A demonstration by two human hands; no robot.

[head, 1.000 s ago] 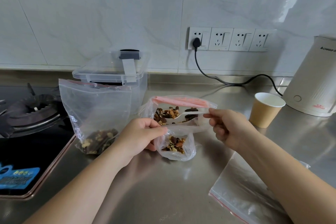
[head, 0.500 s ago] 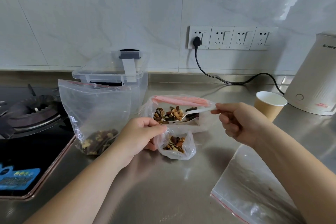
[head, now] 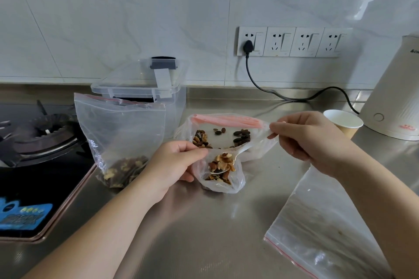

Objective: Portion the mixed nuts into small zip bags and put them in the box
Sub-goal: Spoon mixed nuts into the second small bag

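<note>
A small zip bag (head: 223,178) sits on the steel counter (head: 204,233), its mouth held apart by the left hand (head: 174,165), whose thumb and fingers pinch the near rim. A heaped load of mixed nuts (head: 223,162) rides on a white plastic spoon (head: 235,156) whose bowl is inside that mouth, with more nuts already at the bottom of the bag. The right hand (head: 310,140) grips the spoon's handle between thumb and curled fingers. Just behind lies the supply bag (head: 226,133) with a pink zip strip, nuts scattered inside it. To the left stands a taller zip bag (head: 120,133) with nuts at its base, and behind that the clear lidded box (head: 145,90). A flat zip bag (head: 324,229) lies on the counter at the right, beneath the right forearm. A paper cup (head: 344,122) and a white kettle (head: 396,99) stand beyond the right hand; a gas hob (head: 38,138) is at far left
</note>
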